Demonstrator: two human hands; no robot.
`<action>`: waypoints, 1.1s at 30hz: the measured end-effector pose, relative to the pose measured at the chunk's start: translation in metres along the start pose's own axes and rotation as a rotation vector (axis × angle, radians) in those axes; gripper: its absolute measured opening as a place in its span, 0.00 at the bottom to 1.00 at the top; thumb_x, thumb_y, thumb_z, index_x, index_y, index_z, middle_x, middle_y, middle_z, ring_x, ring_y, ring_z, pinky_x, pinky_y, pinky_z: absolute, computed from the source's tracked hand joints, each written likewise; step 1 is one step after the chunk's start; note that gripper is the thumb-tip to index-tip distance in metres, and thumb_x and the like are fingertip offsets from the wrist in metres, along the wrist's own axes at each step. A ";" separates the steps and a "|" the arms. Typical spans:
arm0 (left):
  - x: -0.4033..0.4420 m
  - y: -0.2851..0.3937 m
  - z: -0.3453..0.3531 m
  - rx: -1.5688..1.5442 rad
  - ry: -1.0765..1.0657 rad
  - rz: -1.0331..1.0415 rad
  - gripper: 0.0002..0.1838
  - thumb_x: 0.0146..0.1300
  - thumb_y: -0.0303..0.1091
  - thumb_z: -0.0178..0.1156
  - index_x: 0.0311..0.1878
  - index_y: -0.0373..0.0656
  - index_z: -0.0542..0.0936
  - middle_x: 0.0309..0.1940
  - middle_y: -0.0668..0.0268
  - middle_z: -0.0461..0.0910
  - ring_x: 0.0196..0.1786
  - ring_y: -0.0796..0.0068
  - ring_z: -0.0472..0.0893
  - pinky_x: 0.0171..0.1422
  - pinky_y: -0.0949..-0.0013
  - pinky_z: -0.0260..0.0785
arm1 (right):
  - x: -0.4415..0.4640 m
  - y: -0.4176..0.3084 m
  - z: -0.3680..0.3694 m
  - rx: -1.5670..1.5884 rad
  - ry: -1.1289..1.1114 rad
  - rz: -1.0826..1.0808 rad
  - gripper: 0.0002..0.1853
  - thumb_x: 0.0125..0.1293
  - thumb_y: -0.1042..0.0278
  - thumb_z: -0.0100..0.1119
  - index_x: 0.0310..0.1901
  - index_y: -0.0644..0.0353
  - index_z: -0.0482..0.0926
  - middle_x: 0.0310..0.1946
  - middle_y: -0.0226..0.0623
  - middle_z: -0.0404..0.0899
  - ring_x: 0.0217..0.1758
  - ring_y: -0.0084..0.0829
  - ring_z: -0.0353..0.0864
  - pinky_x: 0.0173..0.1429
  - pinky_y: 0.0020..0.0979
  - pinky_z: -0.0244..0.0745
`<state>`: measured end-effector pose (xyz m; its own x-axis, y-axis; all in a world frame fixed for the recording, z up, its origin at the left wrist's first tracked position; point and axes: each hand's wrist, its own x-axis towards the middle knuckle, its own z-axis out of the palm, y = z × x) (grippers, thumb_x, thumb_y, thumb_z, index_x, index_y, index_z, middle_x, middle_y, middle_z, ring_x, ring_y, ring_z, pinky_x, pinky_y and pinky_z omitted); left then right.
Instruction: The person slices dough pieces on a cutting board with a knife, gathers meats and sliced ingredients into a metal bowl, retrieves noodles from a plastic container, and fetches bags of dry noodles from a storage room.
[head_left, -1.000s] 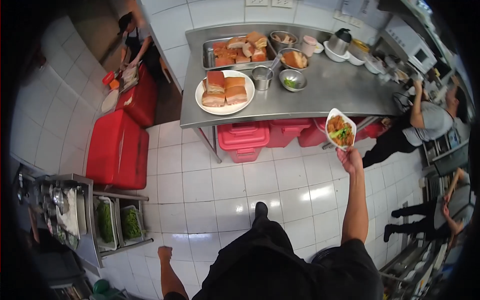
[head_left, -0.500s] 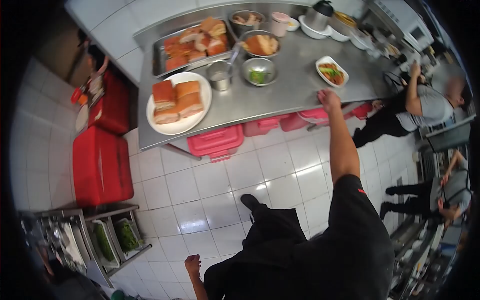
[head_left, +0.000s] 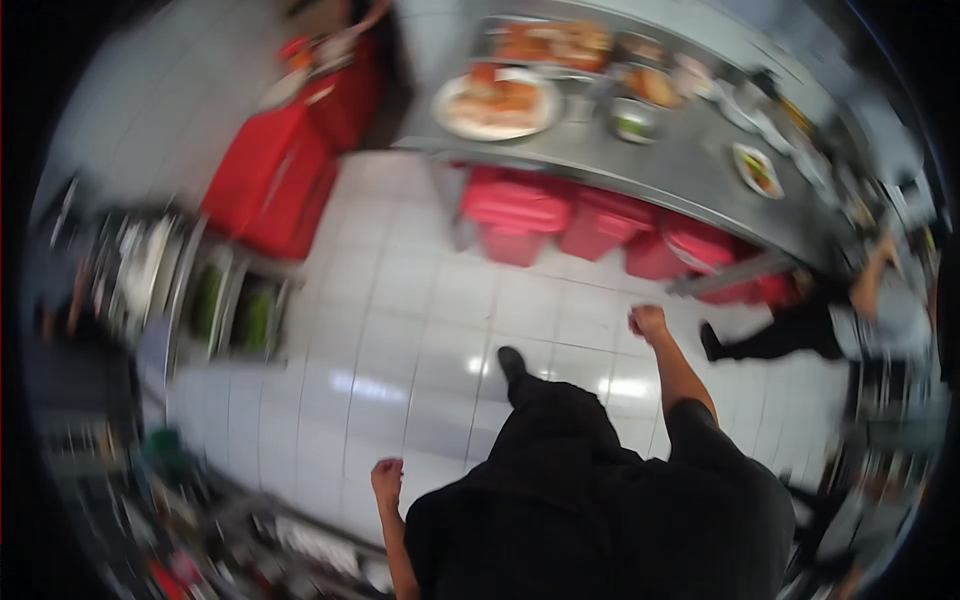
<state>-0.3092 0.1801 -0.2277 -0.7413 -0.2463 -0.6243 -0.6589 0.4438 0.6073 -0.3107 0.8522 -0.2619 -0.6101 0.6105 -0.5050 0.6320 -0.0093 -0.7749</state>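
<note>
My right hand (head_left: 648,322) hangs over the tiled floor in front of the steel table (head_left: 690,190), apart from it. Its fingers are curled in, and nothing shows in them. Low on the left, my left hand (head_left: 387,476) is also loosely closed, with no object visible in it. On the table, nearest my right hand, stands a small white dish (head_left: 758,171) of food with green pieces. A white plate (head_left: 445,115) with thick slabs of pork belly (head_left: 500,105) sits at the table's left end. The view is blurred by motion.
Pink lidded bins (head_left: 515,210) stand under the table. A metal bowl (head_left: 634,120) with greens and a tray of meat (head_left: 550,45) are on it. Red containers (head_left: 270,185) and a drawer unit (head_left: 235,310) of greens stand left. One person (head_left: 850,310) works at right.
My right hand has drawn back from the table edge near the white dish to over the floor. The view has turned, showing more floor and bins. My left hand has risen slightly.
</note>
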 end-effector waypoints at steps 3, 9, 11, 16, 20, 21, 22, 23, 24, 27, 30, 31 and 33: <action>-0.062 -0.088 -0.023 -0.103 0.171 0.021 0.12 0.55 0.37 0.64 0.35 0.36 0.81 0.24 0.65 0.80 0.27 0.77 0.77 0.33 0.71 0.70 | -0.052 0.009 0.079 -0.226 -0.281 0.173 0.13 0.55 0.66 0.57 0.17 0.61 0.74 0.15 0.40 0.74 0.14 0.28 0.73 0.17 0.31 0.70; -0.225 -0.222 -0.021 -0.100 0.531 -0.231 0.15 0.52 0.42 0.64 0.34 0.39 0.82 0.30 0.55 0.82 0.36 0.60 0.82 0.44 0.61 0.73 | -0.142 -0.032 0.219 -1.197 -0.877 -0.329 0.27 0.65 0.50 0.48 0.18 0.67 0.77 0.16 0.44 0.78 0.16 0.30 0.77 0.21 0.34 0.72; -0.273 -0.248 -0.013 -0.131 0.649 -0.319 0.15 0.51 0.42 0.63 0.33 0.39 0.81 0.31 0.54 0.82 0.38 0.56 0.81 0.45 0.57 0.72 | -0.200 -0.053 0.260 -1.583 -0.935 -0.583 0.38 0.67 0.37 0.38 0.13 0.64 0.76 0.10 0.38 0.75 0.14 0.32 0.76 0.31 0.35 0.75; -0.316 -0.241 -0.022 -0.422 0.916 -0.384 0.13 0.50 0.40 0.65 0.33 0.40 0.82 0.30 0.57 0.82 0.36 0.63 0.82 0.43 0.64 0.73 | -0.349 -0.104 0.307 -1.488 -1.501 -0.958 0.39 0.68 0.35 0.34 0.26 0.69 0.79 0.15 0.47 0.77 0.18 0.37 0.79 0.29 0.38 0.73; -0.331 -0.228 -0.034 -0.578 1.090 -0.294 0.09 0.53 0.34 0.64 0.33 0.38 0.81 0.31 0.61 0.82 0.34 0.72 0.80 0.41 0.69 0.72 | -0.334 -0.016 0.380 -1.682 -1.797 -1.363 0.32 0.70 0.45 0.36 0.34 0.70 0.79 0.29 0.60 0.79 0.36 0.54 0.80 0.40 0.46 0.73; -0.335 -0.222 -0.042 -0.616 1.137 -0.232 0.09 0.53 0.32 0.64 0.34 0.38 0.80 0.30 0.61 0.81 0.34 0.71 0.80 0.40 0.69 0.72 | -0.352 -0.010 0.390 -1.749 -1.735 -1.419 0.25 0.67 0.51 0.44 0.33 0.70 0.79 0.34 0.61 0.78 0.43 0.58 0.76 0.46 0.50 0.72; -0.339 -0.217 -0.051 -0.646 1.184 -0.168 0.08 0.53 0.31 0.64 0.35 0.38 0.80 0.28 0.61 0.80 0.33 0.71 0.80 0.40 0.68 0.72 | -0.363 -0.012 0.401 -1.762 -1.763 -1.444 0.25 0.67 0.51 0.44 0.33 0.70 0.79 0.34 0.61 0.78 0.43 0.58 0.76 0.46 0.50 0.72; -0.344 -0.214 -0.063 -0.657 1.204 -0.195 0.08 0.53 0.31 0.64 0.35 0.38 0.80 0.28 0.61 0.80 0.33 0.71 0.80 0.40 0.68 0.72 | -0.406 -0.036 0.394 -1.690 -1.738 -1.479 0.22 0.65 0.54 0.47 0.32 0.70 0.79 0.34 0.60 0.78 0.43 0.58 0.77 0.47 0.50 0.72; -0.349 -0.212 -0.078 -0.574 1.266 -0.187 0.08 0.53 0.31 0.64 0.35 0.38 0.80 0.28 0.61 0.80 0.33 0.69 0.79 0.39 0.68 0.72 | -0.436 -0.048 0.396 -1.622 -1.711 -1.507 0.19 0.62 0.57 0.51 0.32 0.70 0.79 0.34 0.59 0.79 0.42 0.57 0.77 0.47 0.49 0.72; -0.369 -0.208 -0.124 -0.461 1.422 -0.226 0.08 0.53 0.31 0.63 0.35 0.39 0.79 0.30 0.59 0.78 0.33 0.65 0.79 0.39 0.65 0.71 | -0.464 -0.050 0.459 -1.763 -1.878 -1.489 0.16 0.56 0.59 0.59 0.35 0.67 0.81 0.34 0.57 0.80 0.42 0.53 0.79 0.47 0.45 0.74; -0.384 -0.222 -0.163 -0.447 1.497 -0.358 0.09 0.53 0.31 0.63 0.36 0.39 0.79 0.35 0.58 0.77 0.37 0.60 0.77 0.41 0.63 0.70 | -0.497 -0.047 0.522 -1.645 -1.958 -1.484 0.15 0.51 0.61 0.66 0.37 0.63 0.83 0.32 0.52 0.81 0.39 0.47 0.82 0.44 0.41 0.76; -0.388 -0.231 -0.172 -0.434 1.536 -0.374 0.09 0.52 0.30 0.63 0.36 0.39 0.78 0.36 0.59 0.77 0.38 0.60 0.77 0.42 0.62 0.70 | -0.516 -0.046 0.541 -1.588 -1.841 -1.577 0.14 0.51 0.62 0.66 0.37 0.63 0.83 0.30 0.51 0.82 0.38 0.46 0.82 0.43 0.41 0.76; -0.399 -0.247 -0.183 -0.428 1.583 -0.432 0.09 0.51 0.30 0.64 0.37 0.40 0.78 0.37 0.59 0.76 0.39 0.59 0.77 0.44 0.62 0.70 | -0.555 -0.040 0.580 -1.374 -1.742 -1.687 0.12 0.53 0.64 0.65 0.36 0.62 0.83 0.27 0.49 0.81 0.34 0.43 0.83 0.39 0.39 0.75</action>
<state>0.1259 0.0113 -0.0389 0.2714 -0.9524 0.1388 -0.6207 -0.0630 0.7815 -0.2745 0.0544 -0.1709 0.1497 -0.9185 -0.3660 -0.8752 0.0492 -0.4812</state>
